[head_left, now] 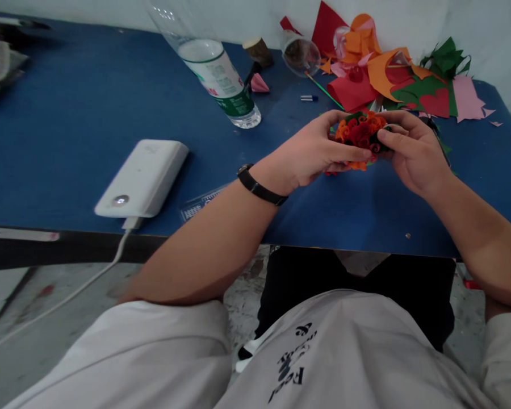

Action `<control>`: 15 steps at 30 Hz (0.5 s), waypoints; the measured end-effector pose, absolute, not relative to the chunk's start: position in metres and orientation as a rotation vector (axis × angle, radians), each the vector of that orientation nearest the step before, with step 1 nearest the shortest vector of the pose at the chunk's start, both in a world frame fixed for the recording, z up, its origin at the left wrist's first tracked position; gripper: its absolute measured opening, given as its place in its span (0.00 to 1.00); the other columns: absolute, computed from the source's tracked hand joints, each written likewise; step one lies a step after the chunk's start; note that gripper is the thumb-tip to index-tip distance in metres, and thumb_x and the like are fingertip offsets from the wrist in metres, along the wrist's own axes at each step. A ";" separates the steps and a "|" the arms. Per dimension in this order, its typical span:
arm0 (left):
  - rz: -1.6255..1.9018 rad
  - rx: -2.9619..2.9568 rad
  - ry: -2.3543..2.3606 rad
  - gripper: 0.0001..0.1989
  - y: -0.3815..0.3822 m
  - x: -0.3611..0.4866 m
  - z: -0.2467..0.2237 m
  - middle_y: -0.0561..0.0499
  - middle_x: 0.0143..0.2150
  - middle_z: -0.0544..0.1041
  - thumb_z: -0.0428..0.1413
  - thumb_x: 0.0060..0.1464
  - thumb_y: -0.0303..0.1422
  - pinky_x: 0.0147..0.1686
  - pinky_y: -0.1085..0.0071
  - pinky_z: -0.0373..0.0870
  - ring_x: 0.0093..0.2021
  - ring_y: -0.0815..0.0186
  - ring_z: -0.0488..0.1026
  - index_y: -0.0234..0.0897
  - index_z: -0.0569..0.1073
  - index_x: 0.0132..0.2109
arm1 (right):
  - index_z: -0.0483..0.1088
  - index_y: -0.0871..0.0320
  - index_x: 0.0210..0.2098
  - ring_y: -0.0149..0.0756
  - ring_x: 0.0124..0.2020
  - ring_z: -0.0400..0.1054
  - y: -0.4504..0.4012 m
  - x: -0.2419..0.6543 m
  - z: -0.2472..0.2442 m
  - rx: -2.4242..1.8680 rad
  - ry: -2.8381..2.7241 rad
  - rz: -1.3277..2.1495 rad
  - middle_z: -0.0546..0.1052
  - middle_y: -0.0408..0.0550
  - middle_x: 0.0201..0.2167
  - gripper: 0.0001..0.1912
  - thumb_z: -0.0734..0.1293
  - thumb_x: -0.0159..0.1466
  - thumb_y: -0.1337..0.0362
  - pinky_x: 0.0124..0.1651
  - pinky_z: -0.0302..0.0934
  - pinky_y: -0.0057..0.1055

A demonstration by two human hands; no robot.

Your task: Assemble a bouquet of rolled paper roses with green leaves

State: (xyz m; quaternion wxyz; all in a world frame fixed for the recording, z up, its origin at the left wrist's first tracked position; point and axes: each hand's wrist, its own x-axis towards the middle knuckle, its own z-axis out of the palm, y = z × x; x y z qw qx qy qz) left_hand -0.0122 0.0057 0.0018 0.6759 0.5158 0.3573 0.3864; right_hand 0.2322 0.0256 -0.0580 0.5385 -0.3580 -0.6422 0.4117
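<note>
Curled-paper cluster, held in two hands over a blue table

Item one: a cluster of curled paper (360,133), red, orange and green, at the right of the scene, between both hands above the table (76,130).
Left hand (313,147): grasping the cluster from its left side, one digit laid along the near side; black wristband (262,189) at the wrist.
Right hand (421,153): bent around the cluster's right side, thumb pressed to it.

Surroundings, far right: a heap of paper scraps (385,74) in red, orange, pink and green; a clear plastic cup (300,55) tipped at its left edge; a thin green stick (326,94); a small blue-and-white piece (309,98).
Far centre: one clear bottle (221,79) with a green-and-white label; beside it a pink paper cone (259,83) and a short wooden piece (258,51).
Near left: one white power bank (142,179), small light lit, white cable (111,267) running off the near edge; a clear ruler (202,201), partly hidden by the left forearm.
</note>
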 end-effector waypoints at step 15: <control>0.994 1.091 0.836 0.17 0.006 -0.008 0.015 0.58 0.38 0.82 0.76 0.69 0.39 0.36 0.72 0.75 0.36 0.68 0.85 0.44 0.79 0.57 | 0.80 0.45 0.45 0.45 0.44 0.89 0.020 0.222 -0.056 -0.840 -1.292 1.070 0.89 0.42 0.41 0.34 0.91 0.58 0.31 0.46 0.89 0.44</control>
